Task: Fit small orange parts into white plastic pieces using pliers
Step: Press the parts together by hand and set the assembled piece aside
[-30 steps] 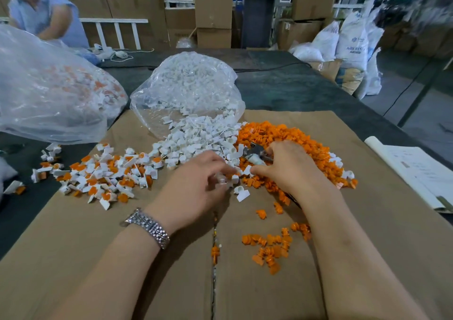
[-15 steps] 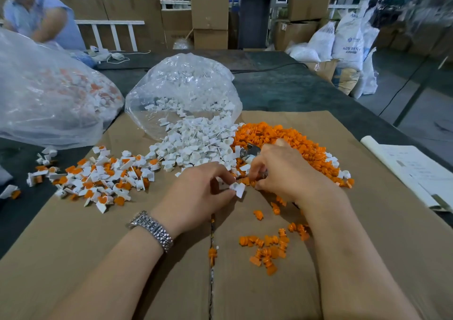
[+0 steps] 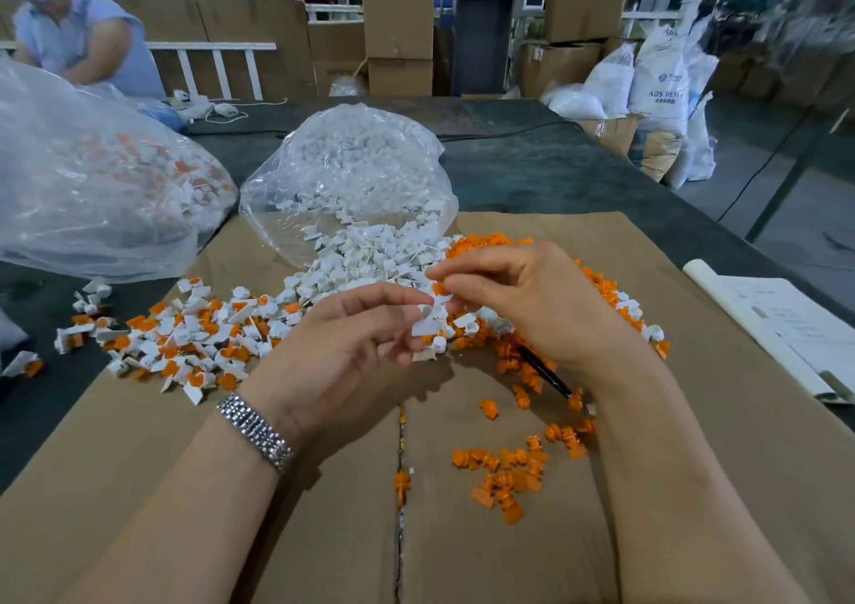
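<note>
My left hand (image 3: 351, 339) pinches a white plastic piece (image 3: 428, 323) between thumb and fingertips, just above the cardboard. My right hand (image 3: 532, 307) meets it from the right, thumb and forefinger pinching a small orange part (image 3: 437, 288) right over the white piece. The pliers (image 3: 543, 372) lie under my right palm; only a dark handle and a bit of the head show. Behind the hands lie a pile of white pieces (image 3: 370, 256) and a pile of orange parts (image 3: 601, 288). Fitted white-and-orange pieces (image 3: 185, 330) are spread at the left.
Loose orange parts (image 3: 509, 464) lie near my right forearm on the cardboard sheet (image 3: 231, 488). A clear bag of white pieces (image 3: 347, 173) stands behind the piles, a bigger bag (image 3: 92, 177) at the left. Papers (image 3: 786, 326) lie at the right edge. A person (image 3: 83, 39) sits far left.
Both hands have risen from the piles and come together. My left hand now holds a white piece up, and my right fingertips have shifted from the pliers' head to an orange part.
</note>
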{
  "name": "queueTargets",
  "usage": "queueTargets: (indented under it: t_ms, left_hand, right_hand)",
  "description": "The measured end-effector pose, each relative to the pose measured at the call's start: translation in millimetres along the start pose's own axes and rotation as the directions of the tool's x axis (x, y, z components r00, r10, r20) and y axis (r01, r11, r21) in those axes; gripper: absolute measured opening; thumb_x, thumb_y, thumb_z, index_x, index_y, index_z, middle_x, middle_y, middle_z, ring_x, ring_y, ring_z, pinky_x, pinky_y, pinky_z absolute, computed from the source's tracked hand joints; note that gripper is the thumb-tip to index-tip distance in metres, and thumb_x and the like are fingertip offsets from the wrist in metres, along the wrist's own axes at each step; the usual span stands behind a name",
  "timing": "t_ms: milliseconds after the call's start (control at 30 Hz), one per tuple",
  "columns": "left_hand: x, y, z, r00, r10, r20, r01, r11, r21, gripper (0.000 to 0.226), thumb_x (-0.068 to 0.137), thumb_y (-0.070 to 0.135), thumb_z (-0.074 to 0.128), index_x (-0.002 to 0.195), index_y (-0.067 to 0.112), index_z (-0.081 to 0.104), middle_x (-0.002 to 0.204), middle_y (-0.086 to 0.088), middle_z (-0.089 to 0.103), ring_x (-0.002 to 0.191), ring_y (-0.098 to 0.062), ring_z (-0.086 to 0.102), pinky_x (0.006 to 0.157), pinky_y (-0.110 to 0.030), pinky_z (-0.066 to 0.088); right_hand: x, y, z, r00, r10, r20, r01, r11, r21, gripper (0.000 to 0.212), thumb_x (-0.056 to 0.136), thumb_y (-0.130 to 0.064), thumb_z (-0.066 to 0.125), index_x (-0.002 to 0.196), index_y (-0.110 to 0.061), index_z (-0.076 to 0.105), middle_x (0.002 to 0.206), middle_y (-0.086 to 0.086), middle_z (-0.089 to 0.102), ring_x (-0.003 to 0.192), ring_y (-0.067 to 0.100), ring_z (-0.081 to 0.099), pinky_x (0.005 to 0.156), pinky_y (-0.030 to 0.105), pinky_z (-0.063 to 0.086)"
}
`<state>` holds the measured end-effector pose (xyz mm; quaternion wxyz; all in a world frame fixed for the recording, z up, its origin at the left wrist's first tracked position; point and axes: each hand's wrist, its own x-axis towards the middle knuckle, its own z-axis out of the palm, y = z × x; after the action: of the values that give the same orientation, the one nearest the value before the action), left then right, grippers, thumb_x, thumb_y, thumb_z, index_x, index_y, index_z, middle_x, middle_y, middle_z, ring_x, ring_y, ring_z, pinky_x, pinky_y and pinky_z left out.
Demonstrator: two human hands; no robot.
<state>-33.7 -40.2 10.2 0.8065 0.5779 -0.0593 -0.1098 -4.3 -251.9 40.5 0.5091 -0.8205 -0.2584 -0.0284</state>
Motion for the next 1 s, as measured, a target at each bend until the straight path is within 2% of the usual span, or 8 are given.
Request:
queueTargets:
  t_ms: [133, 233, 400, 567, 633, 733, 867, 1000]
  left_hand:
    - [1.8, 5.5, -2.5, 1.0, -0.017, -0.002, 0.017, 0.996, -0.086, 0.017, 0.085, 0.006, 0.067, 0.098, 0.005, 0.078, 0.084, -0.014, 0.064, 0.069, -0.018, 0.064, 0.058, -0.022, 0.054]
    - [1.9, 5.3, -3.2, 0.999, -0.037, 0.019, 0.039, 0.991, -0.13, 0.015, 0.088, 0.006, 0.065, 0.097, 0.005, 0.076, 0.084, -0.014, 0.066, 0.066, -0.017, 0.062, 0.056, -0.023, 0.053]
    - [1.3, 4.9, -3.7, 0.994, -0.101, 0.038, 0.105, 0.987, -0.124, 0.013, 0.089, 0.012, 0.065, 0.088, 0.005, 0.077, 0.078, -0.014, 0.067, 0.062, -0.016, 0.061, 0.052, -0.022, 0.051]
    - [1.5, 6.0, -3.7, 0.996, -0.078, 0.042, 0.084, 0.985, -0.153, 0.02, 0.084, -0.001, 0.067, 0.103, 0.004, 0.073, 0.083, -0.014, 0.068, 0.068, -0.017, 0.063, 0.057, -0.023, 0.054]
    - [0.8, 3.8, -0.1, 0.999, -0.04, 0.005, 0.04, 0.995, -0.093, 0.026, 0.08, -0.007, 0.068, 0.104, 0.002, 0.07, 0.078, -0.012, 0.066, 0.067, -0.018, 0.062, 0.058, -0.022, 0.053]
    - [-1.5, 0.6, 3.8, 0.997, 0.022, -0.079, -0.018, 0.999, 0.051, 0.033, 0.072, 0.0, 0.072, 0.105, -0.001, 0.07, 0.078, -0.011, 0.068, 0.071, -0.019, 0.061, 0.066, -0.025, 0.052]
    - [-4.4, 1.2, 4.3, 0.991, 0.093, -0.098, -0.069, 0.972, 0.224, 0.038, 0.072, 0.006, 0.074, 0.109, -0.003, 0.071, 0.083, -0.019, 0.076, 0.067, -0.016, 0.071, 0.067, -0.021, 0.059]
    - [-4.3, -1.1, 4.8, 0.982, 0.169, -0.082, -0.13, 0.926, 0.354, 0.023, 0.082, -0.002, 0.073, 0.103, -0.007, 0.066, 0.087, -0.021, 0.077, 0.073, -0.021, 0.075, 0.073, -0.025, 0.061]
  right_hand:
    - [-1.6, -4.9, 3.3, 0.997, -0.054, -0.051, 0.06, 0.992, 0.107, 0.01, 0.091, -0.018, 0.074, 0.1, -0.016, 0.078, 0.088, -0.003, 0.077, 0.08, 0.012, 0.074, 0.078, 0.023, 0.059]
    - [-1.6, -8.9, 11.3, 0.995, -0.087, -0.038, 0.089, 0.995, 0.042, 0.007, 0.089, -0.02, 0.077, 0.094, -0.015, 0.077, 0.086, -0.002, 0.076, 0.081, 0.014, 0.073, 0.078, 0.03, 0.06]
    - [-0.8, -9.2, 18.2, 0.996, -0.093, -0.014, 0.092, 0.994, -0.058, 0.005, 0.092, -0.019, 0.074, 0.096, -0.016, 0.075, 0.084, -0.007, 0.072, 0.08, 0.006, 0.068, 0.075, 0.02, 0.054]
    - [0.4, -8.7, 19.7, 0.997, -0.061, -0.051, 0.056, 0.994, -0.097, 0.005, 0.094, -0.02, 0.072, 0.095, -0.016, 0.074, 0.082, -0.009, 0.07, 0.076, 0.005, 0.067, 0.07, 0.018, 0.052]
    - [0.3, -8.7, 20.1, 0.998, -0.034, -0.05, 0.029, 0.996, -0.089, 0.004, 0.093, -0.02, 0.073, 0.093, -0.016, 0.073, 0.081, -0.008, 0.071, 0.077, 0.008, 0.068, 0.072, 0.022, 0.055]
    - [-0.4, -8.6, 19.7, 1.0, -0.023, -0.016, 0.021, 0.992, -0.121, 0.003, 0.093, -0.021, 0.074, 0.092, -0.017, 0.073, 0.081, -0.007, 0.07, 0.077, 0.009, 0.069, 0.073, 0.025, 0.057]
    - [-2.3, -7.8, 16.6, 0.999, -0.029, 0.022, 0.034, 0.977, -0.21, 0.001, 0.093, -0.02, 0.073, 0.092, -0.02, 0.074, 0.078, -0.011, 0.068, 0.073, 0.002, 0.064, 0.068, 0.018, 0.052]
    - [-1.7, -7.9, 20.2, 0.999, -0.008, 0.036, 0.018, 0.96, -0.281, 0.006, 0.092, -0.019, 0.073, 0.087, -0.022, 0.073, 0.074, -0.012, 0.065, 0.07, 0.002, 0.06, 0.067, 0.02, 0.05]
